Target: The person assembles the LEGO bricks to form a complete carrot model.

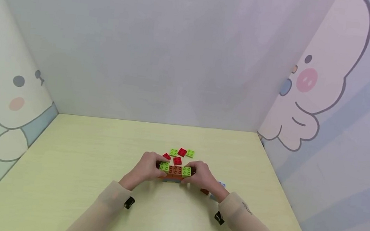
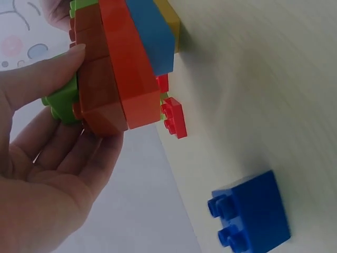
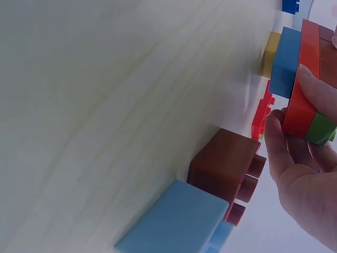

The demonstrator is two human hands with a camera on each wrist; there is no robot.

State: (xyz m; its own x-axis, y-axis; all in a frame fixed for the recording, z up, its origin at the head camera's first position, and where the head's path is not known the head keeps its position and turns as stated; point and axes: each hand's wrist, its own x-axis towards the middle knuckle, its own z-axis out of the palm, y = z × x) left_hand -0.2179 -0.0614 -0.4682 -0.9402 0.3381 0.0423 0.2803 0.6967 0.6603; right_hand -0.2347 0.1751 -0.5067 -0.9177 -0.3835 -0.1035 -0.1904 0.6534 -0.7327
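Observation:
Both hands grip a stacked block build from its two sides. In the left wrist view its layers show as a yellow block (image 2: 168, 21) at the base, a blue block (image 2: 152, 37), a long red-orange block (image 2: 131, 68) and brown blocks (image 2: 102, 89), with green blocks on top. The left hand (image 1: 147, 167) has its thumb on the near face at the left end, fingers behind, by a green block (image 1: 164, 167). The right hand (image 1: 202, 176) pinches the right end beside another green block (image 1: 187, 171), its thumb on the red-orange layer (image 3: 309, 68).
Loose red (image 1: 182, 152) and green (image 1: 190, 153) blocks lie behind the build. A brown block (image 3: 224, 163) and a light blue block (image 3: 176, 221) lie under the right forearm. A dark blue block (image 2: 258, 213) is at the left. Walls (image 1: 164, 52) enclose the table (image 1: 81, 149).

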